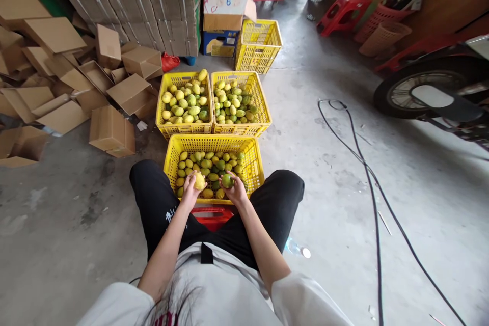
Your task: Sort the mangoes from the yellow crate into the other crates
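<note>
shirt: pale grey | sleeves: loose, pale | trousers: black, small white print

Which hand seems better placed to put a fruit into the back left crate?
Probably the left hand: it holds a yellow fruit and is nearer the back left crate. The right hand, holding a green fruit, would reach farther across.

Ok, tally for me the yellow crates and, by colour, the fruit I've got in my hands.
Yellow crates with fruit: 3
Yellow crate farther back: 1
Yellow fruit, in your left hand: 1
Green fruit, in your right hand: 1
Total: 6
</note>
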`<state>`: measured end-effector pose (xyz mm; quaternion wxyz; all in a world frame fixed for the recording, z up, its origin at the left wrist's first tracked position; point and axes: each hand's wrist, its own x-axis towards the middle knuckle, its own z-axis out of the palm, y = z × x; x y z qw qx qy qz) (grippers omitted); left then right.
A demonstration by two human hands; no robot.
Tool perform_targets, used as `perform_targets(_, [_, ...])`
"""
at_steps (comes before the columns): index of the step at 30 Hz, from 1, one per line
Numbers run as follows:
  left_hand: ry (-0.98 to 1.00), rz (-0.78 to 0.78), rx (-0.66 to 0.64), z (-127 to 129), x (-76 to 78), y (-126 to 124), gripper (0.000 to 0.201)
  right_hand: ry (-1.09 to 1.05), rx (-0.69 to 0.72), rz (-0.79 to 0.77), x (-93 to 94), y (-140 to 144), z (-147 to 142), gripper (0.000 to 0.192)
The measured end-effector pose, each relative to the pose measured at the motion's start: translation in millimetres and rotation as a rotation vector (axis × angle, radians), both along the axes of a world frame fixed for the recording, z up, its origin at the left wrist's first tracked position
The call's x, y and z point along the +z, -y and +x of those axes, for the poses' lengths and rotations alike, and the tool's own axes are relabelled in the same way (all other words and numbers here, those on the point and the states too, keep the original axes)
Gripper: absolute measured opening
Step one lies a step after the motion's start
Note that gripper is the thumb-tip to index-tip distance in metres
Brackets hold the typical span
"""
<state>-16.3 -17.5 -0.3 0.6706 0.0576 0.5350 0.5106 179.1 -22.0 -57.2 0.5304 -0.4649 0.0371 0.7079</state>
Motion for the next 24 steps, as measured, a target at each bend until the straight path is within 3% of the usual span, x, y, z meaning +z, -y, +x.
perform_targets(3, [-0.047,0.012,0.001,-3.8,-2.6,0.9,0.04,0.008,-0.037,0.009,8.5,-1.5,-3.0,0.044])
perform_targets(7, [-0.076,-0.002,-0.041,-4.8,-9.8,4.1,0.051,0.03,0.082,-0.018,12.5,3.1,-5.0,0.051])
perform_targets(14, [-0.042,0.087,-0.26,-2.5,-14.5,9.6,0.067,0.093,0.26,0.086,13.0,10.1,-10.1,0.068])
perform_targets(20, [-0.172,0.141,-0.309,-3.4,-18.6,10.3,0.061,0.167,0.197,0.088,15.1,8.6,-10.1,0.07])
perform_targets(24, [-0.133,0.087,-0.271,-3.4,-22.8,8.5,0.062,0.237,0.067,0.062,3.5,6.0,-9.8,0.072])
